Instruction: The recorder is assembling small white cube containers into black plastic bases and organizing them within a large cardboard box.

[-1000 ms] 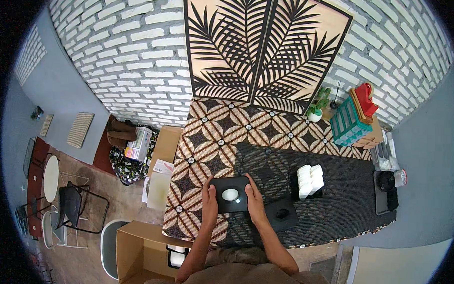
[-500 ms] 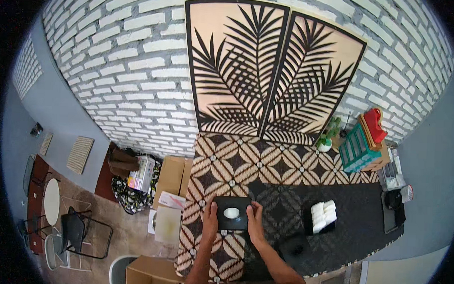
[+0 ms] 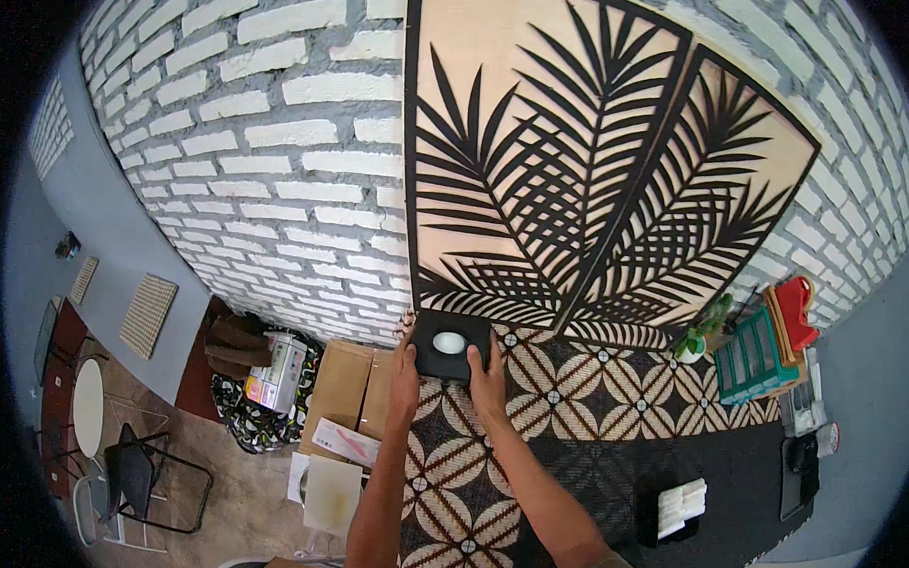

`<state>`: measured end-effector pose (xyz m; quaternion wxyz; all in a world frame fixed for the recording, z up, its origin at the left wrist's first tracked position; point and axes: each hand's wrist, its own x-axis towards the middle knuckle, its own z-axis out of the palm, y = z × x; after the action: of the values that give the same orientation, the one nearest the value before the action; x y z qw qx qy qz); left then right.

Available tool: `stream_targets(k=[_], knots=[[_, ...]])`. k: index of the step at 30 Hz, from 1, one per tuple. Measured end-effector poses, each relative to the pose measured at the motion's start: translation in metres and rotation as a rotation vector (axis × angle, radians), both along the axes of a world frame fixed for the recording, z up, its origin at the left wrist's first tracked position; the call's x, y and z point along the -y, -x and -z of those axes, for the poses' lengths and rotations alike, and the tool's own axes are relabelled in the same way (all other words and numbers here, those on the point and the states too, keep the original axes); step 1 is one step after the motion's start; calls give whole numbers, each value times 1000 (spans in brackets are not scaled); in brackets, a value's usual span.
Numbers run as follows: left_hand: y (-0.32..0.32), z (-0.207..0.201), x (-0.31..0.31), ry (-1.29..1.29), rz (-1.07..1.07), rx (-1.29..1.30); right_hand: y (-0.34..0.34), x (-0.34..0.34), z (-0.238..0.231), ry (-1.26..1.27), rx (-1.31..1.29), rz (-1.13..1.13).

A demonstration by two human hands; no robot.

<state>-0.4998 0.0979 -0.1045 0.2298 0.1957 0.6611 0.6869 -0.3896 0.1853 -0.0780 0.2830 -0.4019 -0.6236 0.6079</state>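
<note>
1. Head view: left hand (image 3: 404, 377) grips the left edge of a black box (image 3: 432, 363).
2. Right hand (image 3: 486, 383) clamps its right edge.
3. Between both hands is the box, its white oval (image 3: 449, 342) facing the camera.

A hand could pass over the bench (image 3: 556, 400) between the right forearm (image 3: 539, 487) and the white bundle (image 3: 681, 506). Beyond the black box (image 3: 442, 365), the leaf panels (image 3: 538, 187) block the way; farther right, the plant (image 3: 695, 342) and teal drawers (image 3: 755, 363) line the bench's back. Cardboard boxes (image 3: 343, 375) crowd the left edge.
</note>
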Motion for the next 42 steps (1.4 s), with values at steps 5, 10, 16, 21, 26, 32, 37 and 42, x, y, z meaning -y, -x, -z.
stream_targets(k=[5, 10, 16, 21, 26, 32, 37, 42], knots=[[27, 18, -14, -9, -37, -35, 33, -13, 16, -13, 22, 7], [31, 14, -28, 31, -72, -86, 45, -30, 27, -9, 56, 24], [28, 12, -15, 56, -79, -89, 32, -21, 24, -60, 125, 23], [-41, -3, 48, -203, -430, -5, -45, 29, -5, -176, -101, 99], [-159, 7, 169, -163, -470, 78, -141, 108, -9, -310, -12, -75], [-286, -12, 323, -184, -751, 256, -205, 223, -18, 289, -234, -442], [-377, -17, 436, -41, -1211, 128, -238, 320, -26, 272, -105, -846], [-474, 3, 524, 10, -1507, 255, -275, 420, 26, 246, -21, -1223]])
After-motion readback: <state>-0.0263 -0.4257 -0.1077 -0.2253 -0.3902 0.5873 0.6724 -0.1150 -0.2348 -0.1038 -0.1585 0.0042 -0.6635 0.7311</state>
